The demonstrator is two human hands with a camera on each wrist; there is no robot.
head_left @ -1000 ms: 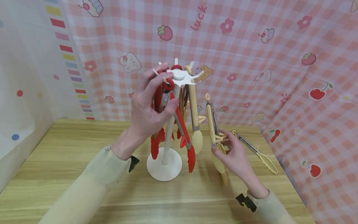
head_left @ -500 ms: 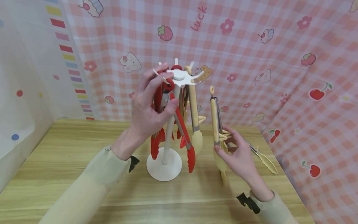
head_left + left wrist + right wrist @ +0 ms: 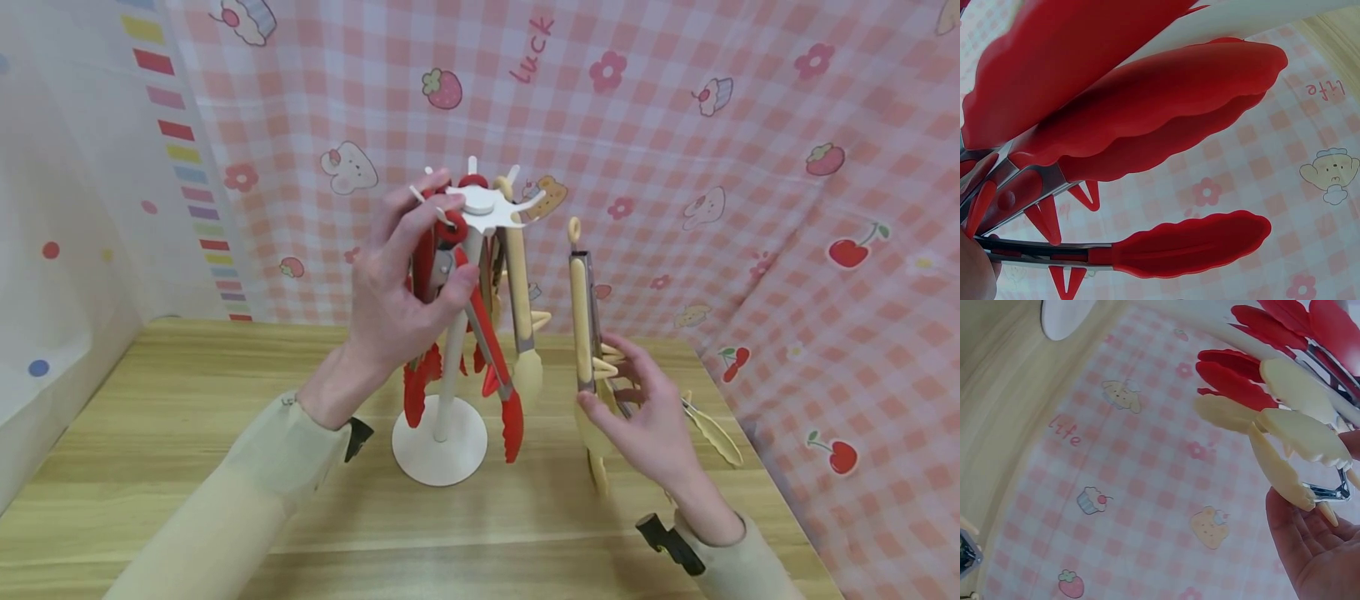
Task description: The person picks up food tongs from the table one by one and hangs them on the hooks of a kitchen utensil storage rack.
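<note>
My left hand (image 3: pixel 405 287) grips the top of a white tong rack (image 3: pixel 480 200), with its fingers and thumb around red tongs (image 3: pixel 491 350) that hang there. In the left wrist view, several scalloped red tong heads (image 3: pixel 1191 244) fill the near space. Cream tongs (image 3: pixel 519 292) also hang from the rack's right side. Right of the rack, my right hand (image 3: pixel 648 417) holds another pair of cream tongs (image 3: pixel 581 317) upright by the lower handle, loop end up and heads down. The right wrist view shows their heads (image 3: pixel 1279 469) spread apart, near the hanging tongs.
The rack's round white base (image 3: pixel 440 454) stands on the wooden table (image 3: pixel 360 517). More cream tongs (image 3: pixel 712 433) lie at the right, partly hidden behind the right hand. A pink checked cloth (image 3: pixel 660 150) hangs behind the table and along its right side.
My right hand has moved slightly right with the cream tongs, whose loop end has risen and straightened up. They cover more of the tongs lying behind. The left hand and rack stay put.
</note>
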